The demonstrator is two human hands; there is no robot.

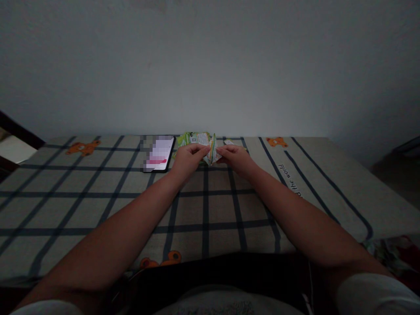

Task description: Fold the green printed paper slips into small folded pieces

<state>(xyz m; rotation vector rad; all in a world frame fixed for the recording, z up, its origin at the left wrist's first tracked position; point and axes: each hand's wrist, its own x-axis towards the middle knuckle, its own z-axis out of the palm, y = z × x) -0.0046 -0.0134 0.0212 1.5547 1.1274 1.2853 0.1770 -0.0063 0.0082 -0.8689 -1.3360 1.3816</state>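
A small, crinkled sachet [213, 151] in white, green and yellow stands up between my two hands, over the far middle of the cloth. My left hand [189, 158] pinches its left side with thumb and forefinger. On the other side my right hand [238, 158] pinches its right edge. Just behind my left hand lies a larger green printed packet [193, 138], partly covered by my fingers. Past my right hand a small whitish-green piece [229, 142] shows, too small to name.
A phone [160, 153] with a lit, blurred screen lies left of my left hand. The checked tablecloth [210, 210] with bear prints covers the surface up to a grey wall [210, 70]. Dark chair parts [16, 131] are at the left edge.
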